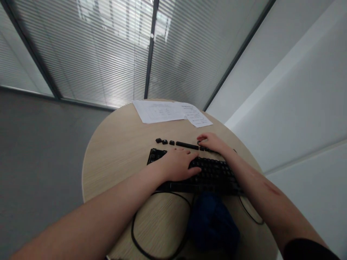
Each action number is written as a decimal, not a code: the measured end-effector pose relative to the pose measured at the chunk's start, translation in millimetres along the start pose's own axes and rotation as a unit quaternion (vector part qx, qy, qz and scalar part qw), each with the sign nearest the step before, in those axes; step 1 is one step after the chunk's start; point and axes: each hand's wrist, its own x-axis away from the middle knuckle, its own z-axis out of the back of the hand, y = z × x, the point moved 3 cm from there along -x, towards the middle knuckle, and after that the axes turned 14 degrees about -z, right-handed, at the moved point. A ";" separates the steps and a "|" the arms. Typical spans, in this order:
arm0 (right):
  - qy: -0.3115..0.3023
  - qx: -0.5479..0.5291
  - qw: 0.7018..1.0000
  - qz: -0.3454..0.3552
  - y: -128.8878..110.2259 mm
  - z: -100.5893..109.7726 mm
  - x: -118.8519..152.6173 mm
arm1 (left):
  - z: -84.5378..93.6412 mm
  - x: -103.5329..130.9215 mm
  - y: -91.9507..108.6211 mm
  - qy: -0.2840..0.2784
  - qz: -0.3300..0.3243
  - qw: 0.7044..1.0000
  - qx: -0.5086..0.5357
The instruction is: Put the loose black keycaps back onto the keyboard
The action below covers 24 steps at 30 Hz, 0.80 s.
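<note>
A black keyboard [217, 169] lies on the round table, its near row of keys bare. My left hand [180, 163] rests flat across its left half with fingers spread, covering many keys. Beyond the keyboard, loose black keycaps [165, 142] are set out in a row, with a long spacebar keycap [187, 145] among them. At the right part of this row is my right hand [213, 142], its fingers bent and closed around a small dark keycap [198, 143]. The hand partly hides that keycap and others under the palm.
Printed paper sheets [162, 111] lie at the far edge of the wooden table [108, 159]. A dark blue bundle [213, 224] sits in front of the keyboard, near a looping black cable [132, 231]. Glass panels with blinds [108, 54] and a white wall [298, 90] stand behind.
</note>
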 end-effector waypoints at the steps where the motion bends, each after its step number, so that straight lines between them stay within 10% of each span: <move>1: 0.001 -0.004 1.000 -0.005 -0.8 -1.0 -0.3 | 4.0 0.4 -2.0 0.011 0.002 1.000 0.003; 7: 0.085 -0.037 0.996 0.019 -8.3 10.1 21.5 | 19.9 1.5 -16.9 0.038 0.044 0.998 -0.013; 14: 0.207 -0.070 0.962 0.165 -10.7 30.2 117.8 | 18.7 1.4 -24.4 0.007 0.069 0.997 -0.022; 24: 0.285 -0.159 0.932 0.160 -5.0 3.7 178.2 | 21.2 -1.9 -1.4 0.028 -0.003 0.999 0.017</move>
